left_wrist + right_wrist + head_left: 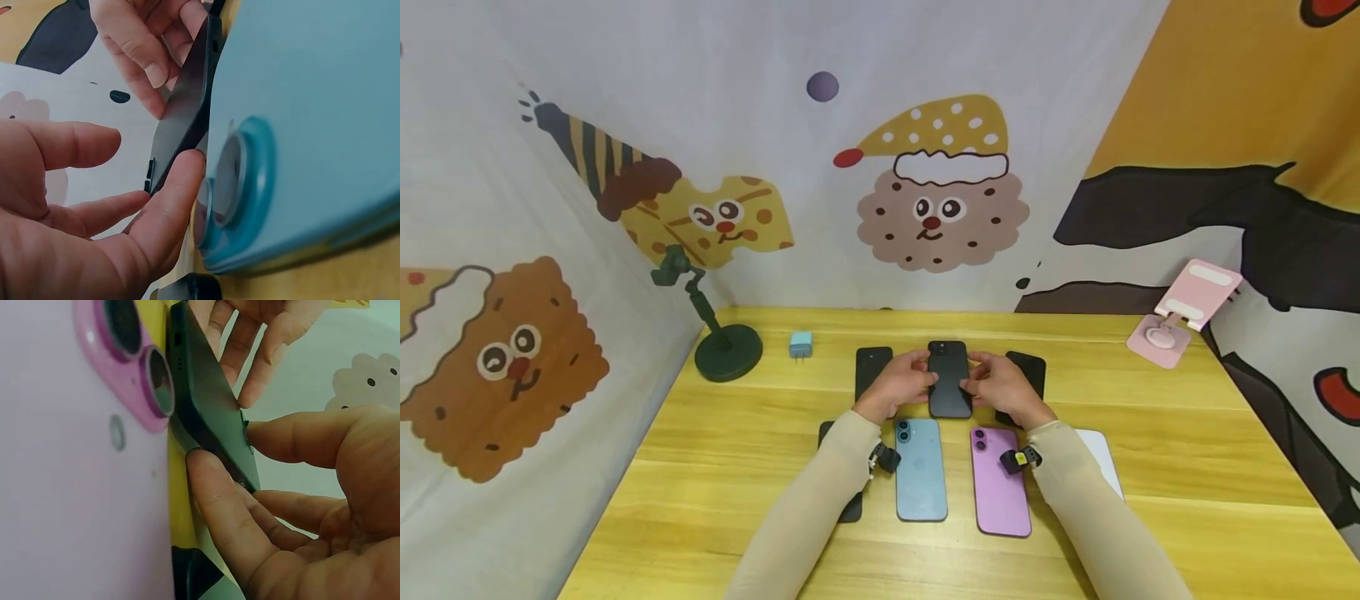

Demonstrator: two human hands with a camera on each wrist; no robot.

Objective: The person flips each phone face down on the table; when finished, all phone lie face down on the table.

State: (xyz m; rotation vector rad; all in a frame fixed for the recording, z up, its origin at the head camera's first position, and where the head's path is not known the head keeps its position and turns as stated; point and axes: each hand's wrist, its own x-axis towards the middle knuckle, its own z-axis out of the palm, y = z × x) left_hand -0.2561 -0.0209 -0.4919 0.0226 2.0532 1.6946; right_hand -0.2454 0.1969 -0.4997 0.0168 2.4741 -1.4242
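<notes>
A black smartphone with its camera side up is between both hands in the head view. My left hand holds its left edge, and my right hand grips the right edge with thumb and fingers. In both wrist views the phone looks tilted against the table. Just in front lie a light blue smartphone and a pink smartphone, backs up. Black smartphones flank the hands: one at the left, another at the right, each partly covered by a hand.
A further black phone lies under the left forearm, and a white phone-shaped item sits beside the right one. Along the back stand a dark green stand, a blue charger plug and a pink phone stand. A patterned curtain hangs behind.
</notes>
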